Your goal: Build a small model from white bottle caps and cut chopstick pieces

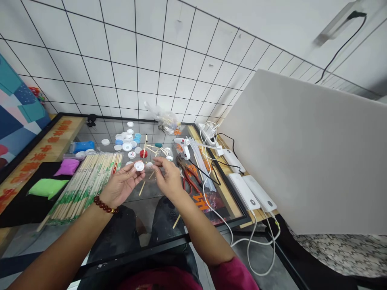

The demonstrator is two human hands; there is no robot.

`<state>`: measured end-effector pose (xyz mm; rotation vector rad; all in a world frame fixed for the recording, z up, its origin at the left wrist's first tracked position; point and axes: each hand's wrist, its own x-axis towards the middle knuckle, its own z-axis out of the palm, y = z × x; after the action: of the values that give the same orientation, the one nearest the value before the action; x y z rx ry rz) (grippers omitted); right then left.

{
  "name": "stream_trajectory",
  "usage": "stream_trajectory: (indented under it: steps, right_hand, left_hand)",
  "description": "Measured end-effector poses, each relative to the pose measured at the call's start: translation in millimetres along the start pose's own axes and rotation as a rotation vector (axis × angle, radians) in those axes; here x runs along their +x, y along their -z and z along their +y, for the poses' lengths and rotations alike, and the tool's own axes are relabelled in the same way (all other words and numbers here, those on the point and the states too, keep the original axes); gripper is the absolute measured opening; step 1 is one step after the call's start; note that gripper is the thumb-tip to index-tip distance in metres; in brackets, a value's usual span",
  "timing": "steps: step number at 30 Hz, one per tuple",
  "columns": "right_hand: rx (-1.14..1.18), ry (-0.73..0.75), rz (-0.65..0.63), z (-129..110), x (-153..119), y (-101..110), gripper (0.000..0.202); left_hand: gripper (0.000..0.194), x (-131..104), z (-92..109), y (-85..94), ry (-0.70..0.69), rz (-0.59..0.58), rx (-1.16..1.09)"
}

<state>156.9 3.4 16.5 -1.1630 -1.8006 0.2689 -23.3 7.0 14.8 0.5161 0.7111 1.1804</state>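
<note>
My left hand [123,183], with a beaded bracelet at the wrist, holds a white bottle cap [139,166] between thumb and fingers. The cap has a small dark spot at its centre. Close by on the right, my right hand [167,175] pinches a small whitish piece [149,164] near the cap; its exact shape is unclear. Beyond the hands, a small frame of wooden sticks [145,147] stands by a red cap [143,154]. Several white and blue caps [127,146] lie on the glass table behind my left hand.
Bundled chopsticks [87,181], green [48,187] and purple packets [67,166] lie left. A white glue gun [183,146], red-handled pliers [192,177] and glue sticks [202,161] lie right, with cables and white power banks [243,191]. A large pale panel [311,149] stands far right.
</note>
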Motion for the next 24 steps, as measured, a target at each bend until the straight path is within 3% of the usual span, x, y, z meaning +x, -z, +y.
stream_trajectory:
  steps: [3,8,12,14,20,24]
  right_hand:
    - [-0.155,-0.015,-0.052,11,4,5,0.024]
    - [-0.355,-0.083,-0.253,24,8,0,0.032]
    - [-0.476,-0.048,-0.461,24,8,-8,0.067]
    - [-0.488,0.004,-0.558,22,7,-9,0.075]
    - [-0.462,0.04,-0.599,20,3,-10,0.042]
    - [-0.425,0.008,-0.477,20,2,-10,0.031]
  left_hand:
    - [0.018,2,10,1.1,-0.075,0.087,-0.056]
    - [0.015,4,20,3.4,-0.148,0.16,-0.135]
    - [0.017,3,18,0.2,-0.115,0.182,-0.129]
    - [0.018,2,16,-1.8,-0.098,0.181,-0.12]
    - [0.016,1,15,-3.9,-0.057,0.221,-0.073]
    - [0.014,1,10,-3.2,-0.024,0.258,-0.02]
